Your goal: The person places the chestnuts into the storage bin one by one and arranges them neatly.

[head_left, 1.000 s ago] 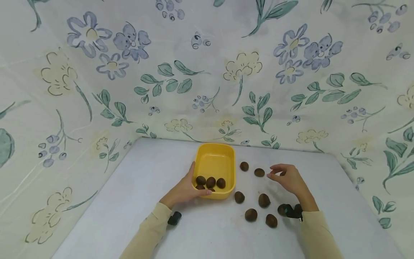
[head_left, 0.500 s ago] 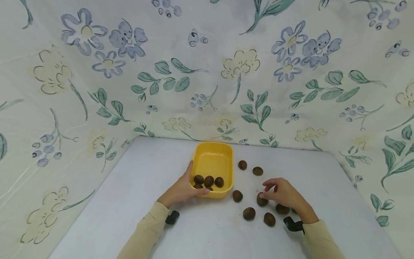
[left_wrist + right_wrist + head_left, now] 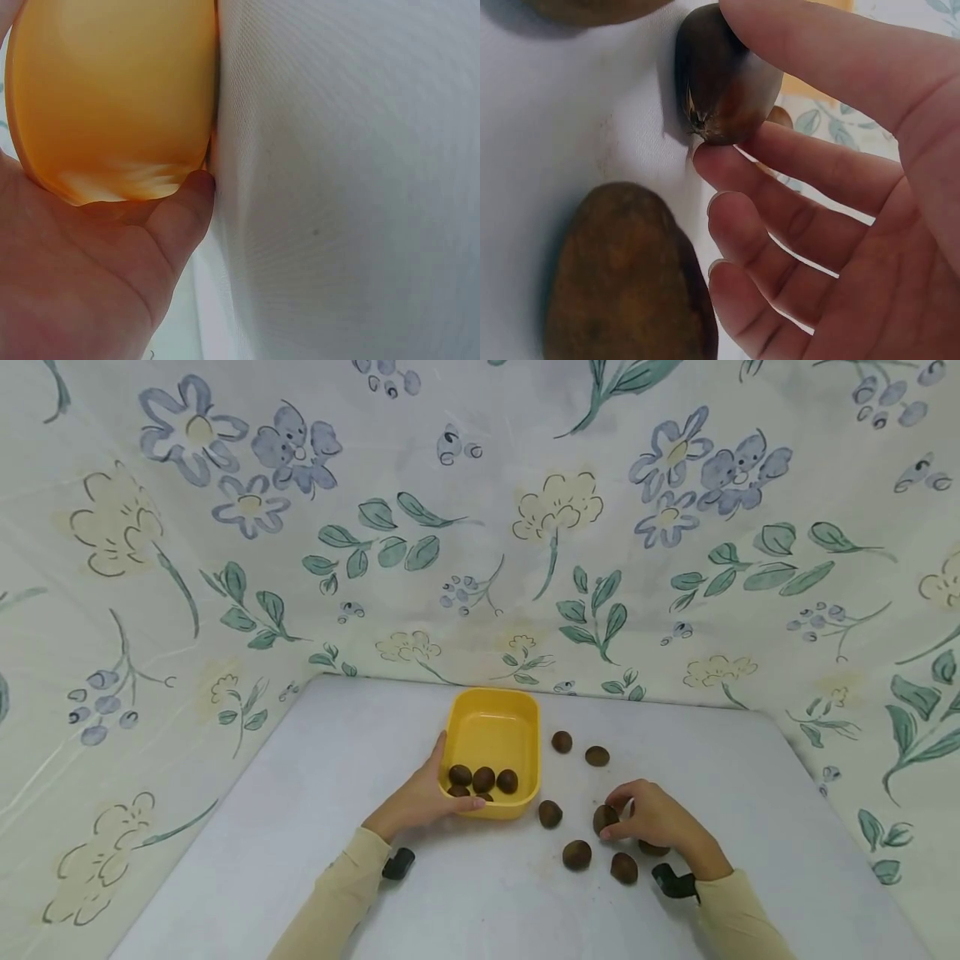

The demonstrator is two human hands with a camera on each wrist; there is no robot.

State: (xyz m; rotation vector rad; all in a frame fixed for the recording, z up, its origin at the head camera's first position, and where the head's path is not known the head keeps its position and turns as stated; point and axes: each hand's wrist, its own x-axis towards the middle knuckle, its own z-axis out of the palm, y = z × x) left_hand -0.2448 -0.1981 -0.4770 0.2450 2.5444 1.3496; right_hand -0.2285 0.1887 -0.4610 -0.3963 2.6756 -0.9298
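Yellow tub [image 3: 495, 739], gripped at its near L corner by L hand [image 3: 420, 802], has 5 visible nuts [image 3: 483, 779] in. R hand [image 3: 656, 817] pinches one nut [image 3: 603, 820] btwn thumb & fingers, R of tub; min. 6 loose nuts [image 3: 577, 855] left.

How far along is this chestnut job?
Done, by the look of it: five chestnuts show in the yellow container, which the left hand grips. In hand: one chestnut, pinched by the right hand. Probably left: at least six loose chestnuts on the white table, one partly hidden by the right hand.
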